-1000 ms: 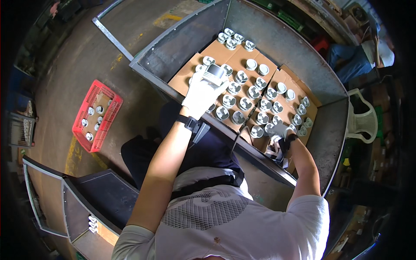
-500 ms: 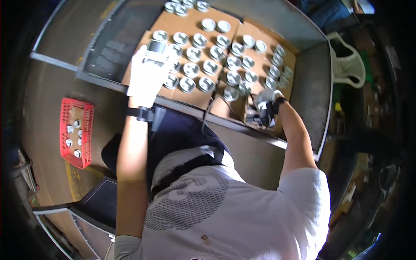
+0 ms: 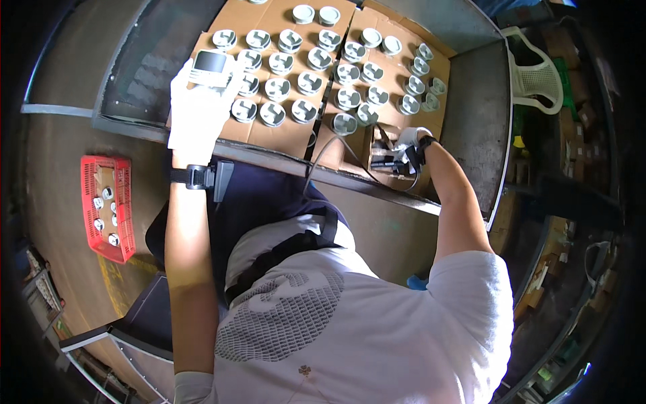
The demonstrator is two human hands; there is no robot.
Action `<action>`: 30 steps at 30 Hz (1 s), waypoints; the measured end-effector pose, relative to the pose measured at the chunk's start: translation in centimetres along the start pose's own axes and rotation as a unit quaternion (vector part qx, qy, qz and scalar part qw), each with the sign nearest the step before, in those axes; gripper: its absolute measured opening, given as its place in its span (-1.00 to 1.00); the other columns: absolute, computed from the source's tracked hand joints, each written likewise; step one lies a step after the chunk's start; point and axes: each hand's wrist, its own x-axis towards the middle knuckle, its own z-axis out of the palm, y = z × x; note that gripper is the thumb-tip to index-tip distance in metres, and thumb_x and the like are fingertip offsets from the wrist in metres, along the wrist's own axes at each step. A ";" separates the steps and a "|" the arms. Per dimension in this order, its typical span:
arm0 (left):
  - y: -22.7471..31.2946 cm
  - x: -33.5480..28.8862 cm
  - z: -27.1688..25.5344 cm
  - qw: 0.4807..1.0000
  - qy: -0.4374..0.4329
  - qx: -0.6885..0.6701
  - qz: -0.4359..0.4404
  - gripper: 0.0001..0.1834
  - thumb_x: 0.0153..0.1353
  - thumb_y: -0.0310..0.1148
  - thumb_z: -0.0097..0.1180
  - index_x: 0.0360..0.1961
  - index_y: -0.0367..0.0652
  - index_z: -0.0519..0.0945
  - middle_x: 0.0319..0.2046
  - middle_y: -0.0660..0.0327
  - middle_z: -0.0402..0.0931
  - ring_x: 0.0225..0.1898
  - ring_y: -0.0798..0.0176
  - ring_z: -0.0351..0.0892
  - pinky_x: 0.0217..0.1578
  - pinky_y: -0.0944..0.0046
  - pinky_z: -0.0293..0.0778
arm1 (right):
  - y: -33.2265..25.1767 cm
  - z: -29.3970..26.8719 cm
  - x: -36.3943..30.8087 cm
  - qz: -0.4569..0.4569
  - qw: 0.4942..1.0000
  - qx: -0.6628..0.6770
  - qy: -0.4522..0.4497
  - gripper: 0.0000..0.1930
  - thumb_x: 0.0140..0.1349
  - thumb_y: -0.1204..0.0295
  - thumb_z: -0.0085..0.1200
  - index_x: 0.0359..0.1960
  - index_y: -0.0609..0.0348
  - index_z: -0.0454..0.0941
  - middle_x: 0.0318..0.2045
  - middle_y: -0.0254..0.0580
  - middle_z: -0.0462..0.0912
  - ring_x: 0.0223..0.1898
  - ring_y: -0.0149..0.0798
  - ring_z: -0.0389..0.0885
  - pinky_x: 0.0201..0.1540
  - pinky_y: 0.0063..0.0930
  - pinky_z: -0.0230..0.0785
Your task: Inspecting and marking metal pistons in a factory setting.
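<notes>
1. Left hand (image 3: 200, 111), stretched forward, curls around a metal piston (image 3: 210, 62).
2. Right hand (image 3: 412, 139) dips at the cardboard (image 3: 259, 19); its grip I cannot tell.
3. Between both: more pistons (image 3: 277, 89). Leftward, a red crate (image 3: 124, 202); rightward, a white chair (image 3: 536, 79).

Factory workshop, steel bin (image 3: 479, 91), round metal parts (image 3: 272, 114), red crate (image 3: 124, 209)

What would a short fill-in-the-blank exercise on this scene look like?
The raised piston is in the person's ____ grip.
The plastic crate at left is coloured ____.
Rows of pistons rest on brown ____.
At the upper right is a pale plastic ____.

Missing words: left; red; cardboard; chair.
</notes>
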 end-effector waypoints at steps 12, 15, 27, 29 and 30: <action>-0.3 0.4 0.4 1.000 0.003 0.001 -0.001 -0.71 0.14 -0.41 0.36 -0.13 -0.29 0.62 -0.28 0.18 0.68 -0.29 0.37 0.66 -0.24 0.35 0.56 | 5.5 3.7 0.9 0.151 0.975 0.141 -0.076 -0.57 0.08 0.10 0.32 -0.24 0.26 0.74 -0.34 -0.17 0.76 -0.39 -0.18 0.71 -0.29 -0.26 0.56; -0.8 0.8 0.4 0.994 -0.009 0.096 0.058 -0.71 0.13 -0.41 0.35 -0.16 -0.31 0.60 -0.26 0.15 0.70 -0.25 0.33 0.69 -0.22 0.35 0.57 | 5.2 4.5 1.2 0.144 0.970 0.180 -0.080 -0.59 0.06 0.11 0.34 -0.25 0.23 0.74 -0.40 -0.21 0.77 -0.39 -0.22 0.71 -0.30 -0.27 0.53; 0.9 0.6 -1.0 0.952 0.013 0.293 0.085 -0.77 0.17 -0.22 0.16 -0.16 0.04 0.67 -0.24 0.19 0.62 -0.18 0.11 0.57 -0.12 0.07 0.47 | 4.1 8.5 5.6 0.086 0.961 0.251 -0.074 -0.45 -0.01 0.23 0.29 0.08 0.08 0.55 -0.08 -0.02 0.67 -0.06 -0.03 0.61 0.02 -0.12 0.44; 0.0 0.1 -1.4 0.942 0.045 0.310 0.122 -0.75 0.19 -0.21 0.16 -0.12 0.05 0.68 -0.25 0.19 0.62 -0.18 0.10 0.56 -0.15 0.08 0.47 | 2.5 6.5 5.6 0.085 0.974 0.192 -0.084 -0.48 0.01 0.18 0.28 0.04 0.07 0.58 -0.08 -0.05 0.68 -0.08 -0.05 0.62 0.01 -0.15 0.44; -0.3 0.0 -1.4 0.933 0.047 0.334 0.125 -0.74 0.19 -0.21 0.16 -0.11 0.06 0.69 -0.25 0.19 0.62 -0.19 0.10 0.57 -0.17 0.08 0.47 | 2.2 5.5 5.3 0.084 0.981 0.157 -0.078 -0.50 0.02 0.15 0.27 0.02 0.06 0.60 -0.09 -0.06 0.68 -0.09 -0.05 0.63 0.01 -0.17 0.45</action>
